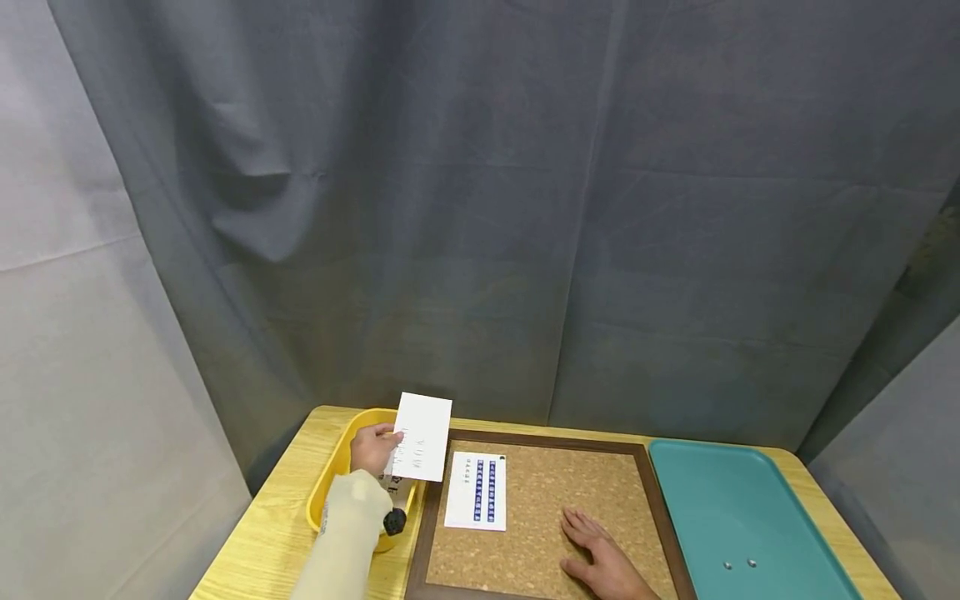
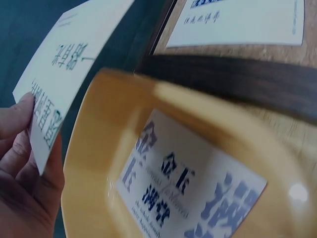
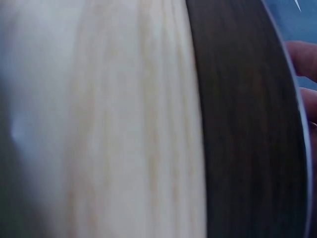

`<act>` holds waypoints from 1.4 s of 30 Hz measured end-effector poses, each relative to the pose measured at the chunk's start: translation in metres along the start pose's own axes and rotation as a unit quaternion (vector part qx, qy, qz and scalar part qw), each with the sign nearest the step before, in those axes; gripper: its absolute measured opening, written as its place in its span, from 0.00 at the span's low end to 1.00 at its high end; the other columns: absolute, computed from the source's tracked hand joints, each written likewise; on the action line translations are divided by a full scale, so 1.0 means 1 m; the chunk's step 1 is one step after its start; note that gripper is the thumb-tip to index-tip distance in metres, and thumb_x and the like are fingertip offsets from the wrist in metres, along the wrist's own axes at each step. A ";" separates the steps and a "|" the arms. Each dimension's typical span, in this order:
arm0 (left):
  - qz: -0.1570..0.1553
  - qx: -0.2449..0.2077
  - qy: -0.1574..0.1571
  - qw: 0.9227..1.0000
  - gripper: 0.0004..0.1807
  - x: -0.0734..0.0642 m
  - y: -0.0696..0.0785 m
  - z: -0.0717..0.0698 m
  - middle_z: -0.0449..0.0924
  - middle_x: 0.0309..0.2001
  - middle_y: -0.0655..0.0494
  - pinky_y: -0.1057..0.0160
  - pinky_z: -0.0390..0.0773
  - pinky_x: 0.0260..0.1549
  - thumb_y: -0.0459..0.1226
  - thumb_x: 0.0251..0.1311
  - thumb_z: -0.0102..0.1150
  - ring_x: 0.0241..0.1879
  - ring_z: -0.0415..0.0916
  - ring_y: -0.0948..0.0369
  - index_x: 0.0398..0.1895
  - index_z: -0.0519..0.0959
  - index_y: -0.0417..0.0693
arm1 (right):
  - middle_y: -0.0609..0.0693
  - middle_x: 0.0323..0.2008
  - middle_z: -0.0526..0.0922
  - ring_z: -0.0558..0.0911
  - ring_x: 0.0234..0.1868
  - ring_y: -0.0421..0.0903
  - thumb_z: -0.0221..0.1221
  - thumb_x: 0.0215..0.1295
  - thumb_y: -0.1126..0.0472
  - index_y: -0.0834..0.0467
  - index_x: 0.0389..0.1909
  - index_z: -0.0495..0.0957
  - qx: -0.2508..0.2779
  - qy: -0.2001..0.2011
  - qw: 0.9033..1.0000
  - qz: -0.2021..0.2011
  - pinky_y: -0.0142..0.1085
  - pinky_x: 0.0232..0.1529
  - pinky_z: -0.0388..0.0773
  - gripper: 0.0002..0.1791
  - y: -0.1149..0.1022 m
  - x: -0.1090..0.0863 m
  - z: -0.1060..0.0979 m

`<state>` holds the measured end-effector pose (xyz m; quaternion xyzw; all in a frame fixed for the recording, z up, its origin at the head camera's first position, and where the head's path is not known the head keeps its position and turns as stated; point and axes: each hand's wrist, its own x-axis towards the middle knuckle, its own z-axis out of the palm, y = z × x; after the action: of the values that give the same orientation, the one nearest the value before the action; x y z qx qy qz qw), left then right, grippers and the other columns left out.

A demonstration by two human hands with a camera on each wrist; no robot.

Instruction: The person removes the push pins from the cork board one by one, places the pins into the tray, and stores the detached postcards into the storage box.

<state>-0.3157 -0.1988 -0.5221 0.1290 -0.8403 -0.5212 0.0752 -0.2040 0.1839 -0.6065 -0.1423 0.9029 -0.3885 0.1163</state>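
My left hand (image 1: 372, 451) pinches a white card (image 1: 429, 421) with printed characters by its edge, thumb on the printed face. It is held tilted over the yellow plastic basket (image 1: 330, 475). Inside the basket lies another printed card (image 2: 198, 188) with large blue and grey characters. On the corkboard (image 1: 558, 483) a white card with two dark blue printed strips (image 1: 459, 496) lies at the upper left, a small dark dot at its top right corner. My right hand (image 1: 603, 558) is over the lower right of the cork, fingers extended and holding nothing.
A teal tray (image 1: 750, 492) stands right of the board, with two small shiny round pieces (image 1: 752, 563) on it. The board's dark wooden frame (image 1: 652, 500) borders the cork. Grey curtains (image 1: 480, 208) hang behind the wooden table (image 1: 258, 533).
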 end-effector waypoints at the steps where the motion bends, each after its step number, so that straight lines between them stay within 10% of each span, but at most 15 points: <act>1: 0.000 0.004 0.005 1.000 0.17 0.001 -0.001 -0.003 0.84 0.40 0.40 0.55 0.80 0.34 0.36 0.59 0.64 0.36 0.80 0.52 0.48 0.82 0.34 | 0.67 0.70 0.59 0.54 0.71 0.68 0.62 0.62 0.50 0.72 0.65 0.64 0.000 0.000 1.000 0.000 0.66 0.65 0.49 0.39 0.000 0.000 0.000; 13: -0.027 0.006 0.045 0.999 0.18 0.008 -0.020 -0.029 0.82 0.42 0.39 0.59 0.78 0.33 0.37 0.60 0.64 0.35 0.80 0.53 0.50 0.81 0.35 | 0.66 0.70 0.59 0.54 0.70 0.68 0.61 0.62 0.50 0.72 0.65 0.64 0.001 0.002 1.000 -0.007 0.65 0.65 0.48 0.39 -0.001 0.002 0.000; 26: 0.019 0.071 0.049 0.996 0.16 0.009 -0.019 -0.047 0.80 0.51 0.36 0.45 0.74 0.50 0.35 0.66 0.53 0.51 0.76 0.41 0.52 0.80 0.34 | 0.67 0.69 0.60 0.55 0.70 0.69 0.62 0.62 0.50 0.73 0.65 0.64 -0.008 0.004 1.000 -0.008 0.66 0.65 0.49 0.39 0.000 0.003 0.000; 42: 0.018 0.112 0.027 0.993 0.12 0.008 -0.025 -0.040 0.84 0.41 0.40 0.49 0.79 0.37 0.33 0.64 0.56 0.38 0.80 0.48 0.46 0.83 0.35 | 0.67 0.69 0.60 0.55 0.70 0.69 0.62 0.62 0.47 0.72 0.64 0.65 -0.011 -0.014 1.000 0.018 0.65 0.65 0.48 0.40 0.000 0.005 -0.002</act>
<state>-0.3094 -0.2463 -0.5265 0.1352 -0.8933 -0.4187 0.0922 -0.2096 0.1836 -0.6054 -0.1322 0.9080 -0.3742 0.1341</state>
